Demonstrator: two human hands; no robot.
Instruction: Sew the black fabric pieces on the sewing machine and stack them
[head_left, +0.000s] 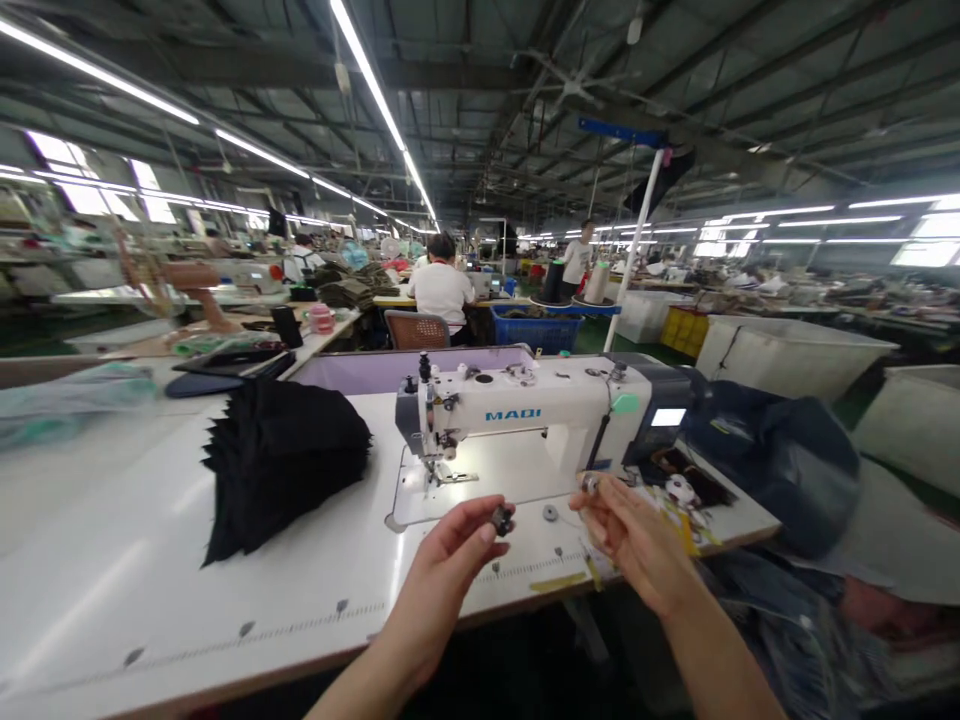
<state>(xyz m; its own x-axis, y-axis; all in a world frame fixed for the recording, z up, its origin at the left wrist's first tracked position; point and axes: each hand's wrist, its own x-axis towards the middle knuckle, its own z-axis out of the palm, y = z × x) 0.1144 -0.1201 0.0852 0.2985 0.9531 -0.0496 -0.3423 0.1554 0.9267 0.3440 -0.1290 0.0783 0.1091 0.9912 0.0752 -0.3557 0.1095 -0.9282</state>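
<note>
My left hand (457, 560) pinches a small dark metal bobbin case (502, 520) between thumb and fingertips, in front of the sewing machine (510, 400). To its right, my right hand (630, 535) has its fingers closed on a small silvery bobbin (590, 483), partly covered by the fingertips. The two hands are apart. On the white table (315, 580), between them, lies another grey bobbin (550, 513). The needle and presser foot (439, 470) are beyond my left hand, over the lit needle plate.
A stack of black fabric pieces (285, 465) stands left of the machine. At the right end of the table are a brush (694, 480) and yellow tape scraps. Dark blue cloth (772, 460) hangs beside the table. Ahead, a person in white (441, 290) sits near a blue crate (536, 330).
</note>
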